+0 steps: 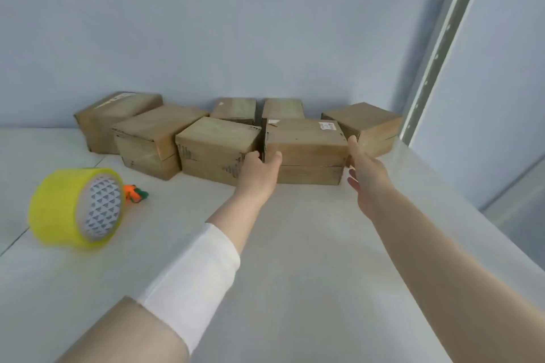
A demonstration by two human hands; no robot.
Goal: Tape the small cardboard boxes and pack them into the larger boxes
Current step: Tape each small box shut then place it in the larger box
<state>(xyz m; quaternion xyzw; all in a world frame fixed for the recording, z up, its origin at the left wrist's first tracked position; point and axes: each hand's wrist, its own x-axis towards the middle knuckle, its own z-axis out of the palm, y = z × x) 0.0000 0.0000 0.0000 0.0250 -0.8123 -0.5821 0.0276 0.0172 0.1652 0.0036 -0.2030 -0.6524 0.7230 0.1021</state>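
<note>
Gripping labelled small box (306, 141), well right of tape roll (76, 206), at its near corner with left hand (259, 168), fingers curled; right hand (365, 174) spread at far side, contact unclear. Probably fetching for taping; next, lifting clear.

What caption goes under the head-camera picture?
Left hand and right hand flank a small cardboard box, yellow tape roll nearby.

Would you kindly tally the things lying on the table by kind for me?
Cardboard boxes: 7
Roll of yellow tape: 1
Small orange and green item: 1
Total: 9
</note>
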